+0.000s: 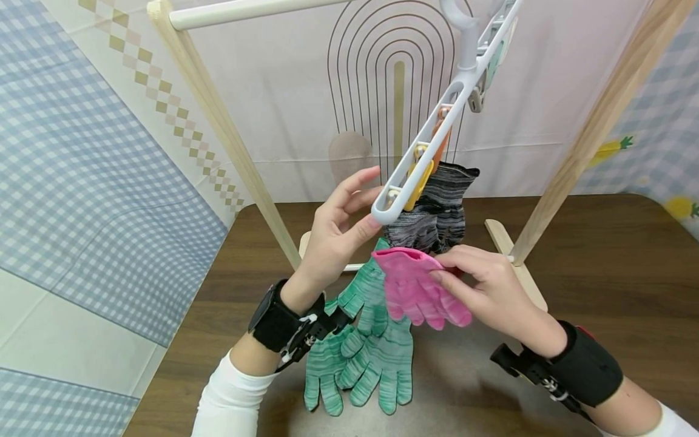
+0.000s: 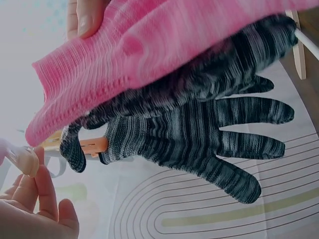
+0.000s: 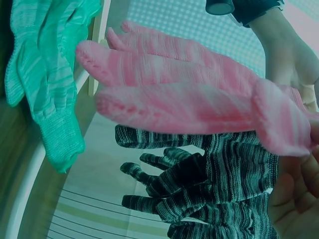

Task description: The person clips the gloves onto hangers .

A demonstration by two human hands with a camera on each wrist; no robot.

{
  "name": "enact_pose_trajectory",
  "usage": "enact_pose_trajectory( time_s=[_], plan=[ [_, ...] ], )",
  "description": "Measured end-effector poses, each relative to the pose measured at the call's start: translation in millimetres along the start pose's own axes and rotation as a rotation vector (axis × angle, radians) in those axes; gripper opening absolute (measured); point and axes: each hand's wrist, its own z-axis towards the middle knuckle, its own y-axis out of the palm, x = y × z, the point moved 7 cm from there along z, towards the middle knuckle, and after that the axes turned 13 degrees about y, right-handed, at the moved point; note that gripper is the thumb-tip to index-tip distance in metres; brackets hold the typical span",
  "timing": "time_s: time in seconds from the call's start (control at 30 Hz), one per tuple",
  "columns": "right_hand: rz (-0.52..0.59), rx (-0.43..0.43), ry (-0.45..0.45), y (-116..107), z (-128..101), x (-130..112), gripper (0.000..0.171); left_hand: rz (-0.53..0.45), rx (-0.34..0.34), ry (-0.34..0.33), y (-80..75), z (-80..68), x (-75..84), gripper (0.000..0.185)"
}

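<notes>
A pink knit glove (image 1: 417, 285) is pinched near its cuff by my right hand (image 1: 483, 285), its fingers pointing down and right. With thumb and fingers, my left hand (image 1: 344, 224) grips the near end of a pale clip hanger (image 1: 464, 79). Black-and-grey striped gloves (image 2: 184, 129) hang from the hanger behind the pink one, an orange clip (image 2: 94, 145) at one cuff. Beside it on the hanger sits a yellow clip (image 1: 418, 185). In the left wrist view, the pink glove's cuff covers part of the striped gloves.
Several green striped gloves (image 1: 382, 364) lie overlapping on the brown table (image 1: 218, 364) below my hands. A wooden rack's posts (image 1: 218, 133) stand left and right, a white bar (image 1: 256, 12) across the top. More clips (image 1: 494, 60) line the hanger's far half.
</notes>
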Motion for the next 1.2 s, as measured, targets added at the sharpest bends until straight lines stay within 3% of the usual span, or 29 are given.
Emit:
enact_pose_trajectory(
  time_s=[0.47, 0.67, 0.93, 1.2],
  plan=[
    [0.058, 0.035, 0.067, 3.1, 2.1, 3.2, 0.003, -0.043, 0.030, -0.026, 0.3, -3.3, -5.1, 0.071],
    [0.042, 0.040, 0.107, 4.5, 1.8, 4.1, 0.017, -0.078, 0.039, -0.028, 0.8, -4.6, -7.1, 0.070],
    [0.087, 0.062, 0.082, 7.2, 3.2, 2.8, 0.006, -0.110, 0.078, -0.074, 0.4, -6.8, -9.0, 0.050],
    [0.091, 0.071, 0.086, 9.8, 3.3, 1.3, 0.006, -0.151, 0.118, -0.074, 0.7, -8.1, -8.1, 0.044]
  ],
)
